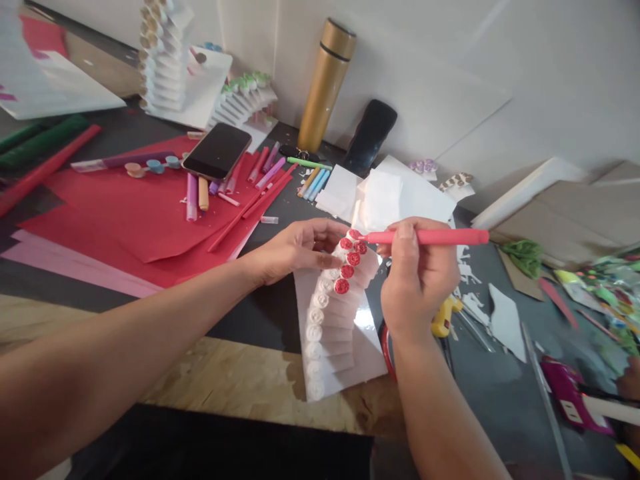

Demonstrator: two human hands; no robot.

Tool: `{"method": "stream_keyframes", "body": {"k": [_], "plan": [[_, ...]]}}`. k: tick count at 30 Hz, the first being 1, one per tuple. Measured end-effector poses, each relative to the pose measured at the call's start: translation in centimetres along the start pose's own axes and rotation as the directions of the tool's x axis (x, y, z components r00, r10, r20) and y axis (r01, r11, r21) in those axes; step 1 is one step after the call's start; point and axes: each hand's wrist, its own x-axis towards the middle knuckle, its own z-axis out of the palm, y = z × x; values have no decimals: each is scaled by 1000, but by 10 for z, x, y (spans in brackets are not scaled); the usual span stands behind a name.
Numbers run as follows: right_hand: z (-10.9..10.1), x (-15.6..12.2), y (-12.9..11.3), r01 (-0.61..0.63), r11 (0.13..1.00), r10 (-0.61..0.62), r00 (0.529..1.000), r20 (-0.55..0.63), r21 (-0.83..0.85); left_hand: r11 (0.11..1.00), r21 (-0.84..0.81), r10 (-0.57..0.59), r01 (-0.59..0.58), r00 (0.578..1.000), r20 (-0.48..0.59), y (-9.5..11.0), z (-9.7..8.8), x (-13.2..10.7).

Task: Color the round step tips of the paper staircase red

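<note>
My right hand [417,280] grips a red felt-tip marker [457,237], its tip touching a small rolled paper flower near the top of a row. The row of rolled paper flowers [315,332] has white pleated stems fanning out to the right on a white sheet [367,363]. Several flowers near the top are red; those lower down are white. My left hand [293,253] pinches the row near its upper end, thumb on the near side, with the other fingers partly hidden behind it.
Red paper sheets [115,227] lie left, with a phone [217,152] and several markers on them. A gold bottle [327,87] and a black case [371,137] stand against the wall. To the right are a yellow glue gun [444,317], paper scraps and a purple device [570,393].
</note>
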Motion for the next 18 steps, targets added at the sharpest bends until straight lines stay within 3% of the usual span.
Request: {"method": "stream_keyframes", "body": {"k": [8, 13, 18], "plan": [[-2, -11, 4, 33, 999, -34, 996, -84, -17, 1000, 11, 3, -5, 991, 134, -2, -6, 0], [-8, -12, 5, 123, 992, -123, 990, -71, -15, 1000, 18, -3, 2, 996, 89, 1, -5, 1], [-14, -7, 7, 106, 994, -108, 990, -96, -29, 996, 93, -6, 1, 999, 53, 2, -7, 0]]}}
